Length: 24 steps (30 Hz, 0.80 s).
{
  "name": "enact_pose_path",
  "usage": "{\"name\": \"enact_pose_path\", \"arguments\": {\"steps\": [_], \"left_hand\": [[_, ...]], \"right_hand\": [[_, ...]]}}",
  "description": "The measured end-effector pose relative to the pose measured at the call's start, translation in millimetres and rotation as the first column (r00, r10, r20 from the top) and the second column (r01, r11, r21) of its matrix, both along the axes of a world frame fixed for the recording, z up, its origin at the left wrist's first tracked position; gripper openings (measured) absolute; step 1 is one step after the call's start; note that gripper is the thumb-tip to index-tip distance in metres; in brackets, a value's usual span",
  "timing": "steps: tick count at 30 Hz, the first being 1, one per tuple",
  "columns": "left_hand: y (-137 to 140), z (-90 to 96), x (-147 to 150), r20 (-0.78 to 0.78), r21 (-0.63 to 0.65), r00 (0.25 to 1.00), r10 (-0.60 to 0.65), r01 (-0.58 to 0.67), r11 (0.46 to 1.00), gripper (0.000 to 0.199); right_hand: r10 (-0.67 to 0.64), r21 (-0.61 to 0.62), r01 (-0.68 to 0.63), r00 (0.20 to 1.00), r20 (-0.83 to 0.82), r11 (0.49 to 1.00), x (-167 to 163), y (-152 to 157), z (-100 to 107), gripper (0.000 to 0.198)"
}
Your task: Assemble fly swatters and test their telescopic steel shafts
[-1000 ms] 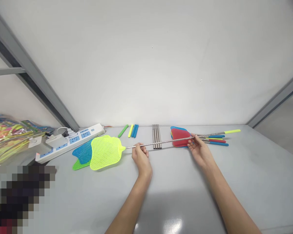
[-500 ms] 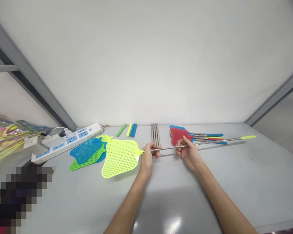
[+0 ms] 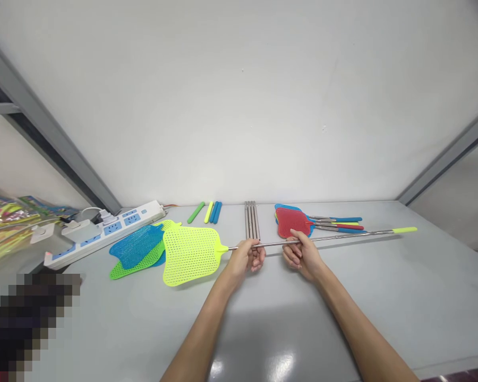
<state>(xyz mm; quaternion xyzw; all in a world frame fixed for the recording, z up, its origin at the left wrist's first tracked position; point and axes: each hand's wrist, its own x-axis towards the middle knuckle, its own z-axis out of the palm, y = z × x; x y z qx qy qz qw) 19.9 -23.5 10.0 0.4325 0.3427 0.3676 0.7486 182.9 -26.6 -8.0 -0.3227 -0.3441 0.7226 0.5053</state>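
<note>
A yellow-green fly swatter (image 3: 192,255) with a long extended metal rod lies across both hands, its grip end far to the right. My left hand (image 3: 245,260) is closed round the rod close to the swatter head. Farther along, my right hand (image 3: 304,257) pinches the rod between thumb and fingers. Behind the right hand, a red swatter head (image 3: 292,222) tops a pile of swatters with metal rods and coloured grips. Several bare metal rods (image 3: 252,220) lie side by side beyond my left hand.
Blue swatter heads (image 3: 137,245) and a green one (image 3: 145,262) overlap at the left. Green (image 3: 196,212), yellow (image 3: 208,212) and blue grips (image 3: 215,212) lie by the wall. A white power strip (image 3: 119,225) with plugged-in adapters and plastic-bagged items (image 3: 8,228) occupy the far left.
Both hands have shifted their grip on the rod. The right hand's fingers have curled lower beneath it, and the swatter head sits slightly farther left.
</note>
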Motion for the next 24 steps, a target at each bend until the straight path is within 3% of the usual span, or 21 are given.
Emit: {"name": "enact_pose_path", "arguments": {"steps": [7,24], "left_hand": [[1.2,-6.5,3.6,0.086,-0.035,0.996,0.007,-0.004,0.999,0.028],[-1.0,-10.9,9.4,0.102,-0.022,0.995,-0.001,0.003,1.0,0.03]], "right_hand": [[-0.015,0.063,0.018,0.999,-0.04,0.998,-3.8,-0.9,-5.0,0.048],[-0.021,0.072,0.023,0.999,-0.027,0.997,-10.2,-1.4,-7.7,0.048]]}}
